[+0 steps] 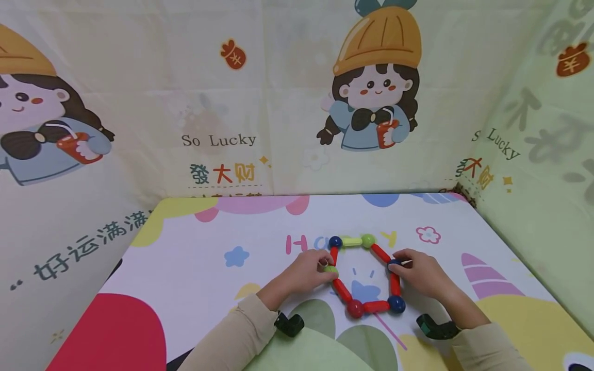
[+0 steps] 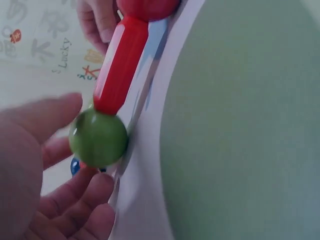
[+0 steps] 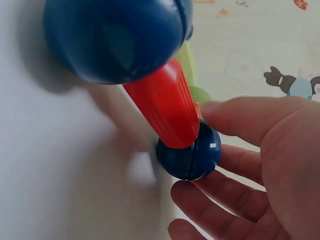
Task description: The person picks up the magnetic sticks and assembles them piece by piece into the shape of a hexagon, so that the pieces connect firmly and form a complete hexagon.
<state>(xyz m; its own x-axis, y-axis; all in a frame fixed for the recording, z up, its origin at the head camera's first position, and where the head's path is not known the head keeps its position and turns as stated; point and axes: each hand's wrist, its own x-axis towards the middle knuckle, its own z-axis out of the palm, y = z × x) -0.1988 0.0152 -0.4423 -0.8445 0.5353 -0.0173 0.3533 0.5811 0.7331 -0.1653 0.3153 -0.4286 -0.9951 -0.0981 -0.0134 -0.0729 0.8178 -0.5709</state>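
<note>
A closed ring of magnetic rods and balls lies on the table in the head view. My left hand (image 1: 310, 269) holds the ring's left green ball (image 2: 98, 138) between thumb and fingers. At the right side, my right hand (image 1: 423, 273) pinches a dark blue ball (image 3: 189, 152). Red rods (image 1: 342, 290) join most of the balls, and one yellow-green rod (image 1: 351, 241) spans the far side. A red ball (image 1: 355, 308) and another dark blue ball (image 1: 396, 304) form the near corners. At the far side sit a third blue ball (image 1: 335, 242) and a light green ball (image 1: 368, 240).
The table (image 1: 195, 268) wears a white cover with colourful printed shapes. Printed cloth (image 1: 287, 103) hangs behind it and at both sides. A black wrist device (image 1: 290, 324) sits on the left wrist, another (image 1: 436, 327) on the right.
</note>
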